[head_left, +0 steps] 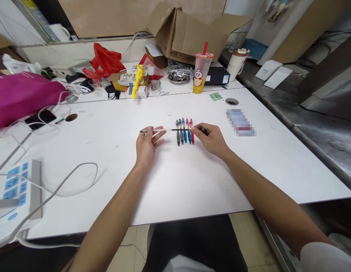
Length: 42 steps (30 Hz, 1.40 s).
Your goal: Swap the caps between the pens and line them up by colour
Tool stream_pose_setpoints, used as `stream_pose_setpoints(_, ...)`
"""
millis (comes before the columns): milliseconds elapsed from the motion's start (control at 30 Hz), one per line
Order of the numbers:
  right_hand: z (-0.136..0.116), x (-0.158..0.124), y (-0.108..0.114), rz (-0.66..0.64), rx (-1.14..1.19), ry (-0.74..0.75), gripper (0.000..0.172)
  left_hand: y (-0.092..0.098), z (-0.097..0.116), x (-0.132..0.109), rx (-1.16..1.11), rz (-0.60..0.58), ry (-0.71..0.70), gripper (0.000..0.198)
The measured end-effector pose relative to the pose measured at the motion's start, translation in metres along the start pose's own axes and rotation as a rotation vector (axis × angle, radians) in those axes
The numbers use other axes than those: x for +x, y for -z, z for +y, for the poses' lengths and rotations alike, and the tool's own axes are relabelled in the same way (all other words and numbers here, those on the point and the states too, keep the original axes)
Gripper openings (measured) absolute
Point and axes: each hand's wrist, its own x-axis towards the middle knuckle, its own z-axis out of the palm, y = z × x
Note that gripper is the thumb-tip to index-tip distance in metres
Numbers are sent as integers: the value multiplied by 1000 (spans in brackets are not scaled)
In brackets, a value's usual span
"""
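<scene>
Above the table, my left hand (145,151) pinches the clear upper barrel of a pen (157,130) between thumb and finger, its other fingers spread. A thin ink refill (179,130) with a dark stretch of ink runs level from that barrel to my right hand (213,139). The thumb and fingertip of my right hand grip the refill's far end. A black pen piece (202,130) is also tucked in the fingers of that hand. Several pens lie side by side beneath the refill: dark grey ones (178,139), blue ones (185,136) and a red one (193,140).
A tape roll (232,101), a green packet (216,96) and a pixelated object (240,122) lie to the right. Behind stand a drink cup (202,73) and a cardboard box (189,34). A power strip (36,189) with a loose cable occupies the left front.
</scene>
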Motion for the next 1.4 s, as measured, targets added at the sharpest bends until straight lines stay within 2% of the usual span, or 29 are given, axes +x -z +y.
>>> stream_pose_setpoints(233,0,-7,-17,-87,19,-60,38,-10,-11,-8,-47,-172,80,19)
stream_pose_setpoints(433,1,-6,-14,-129,153,-13,40,-6,-9,-4,-57,-128,75,19)
stream_pose_setpoints(600,1,-4,-8,-129,42,-9,30,-2,-8,-1,-63,-107,56,17)
stream_pose_setpoints(900,1,-8,-14,-164,39,32,25,-6,-16,-6,-25,-171,58,29)
stream_pose_setpoints(1067,-2,-9,-17,-225,6,106,28,-5,-21,-6,2,-203,63,29)
stream_pose_setpoints(1233,-2,-12,-21,-256,118,-56,23,-2,-22,-6,80,-283,28,31)
stream_pose_setpoints(1267,-2,-13,-22,-270,100,-83,27,-2,-22,-6,87,-292,23,32)
stream_pose_setpoints(1333,-3,-14,-24,-266,69,-82,31,-2,-22,-6,88,-292,15,34)
stream_pose_setpoints(1400,-4,-14,-25,-228,100,-33,23,-2,-22,-6,74,-262,7,34)
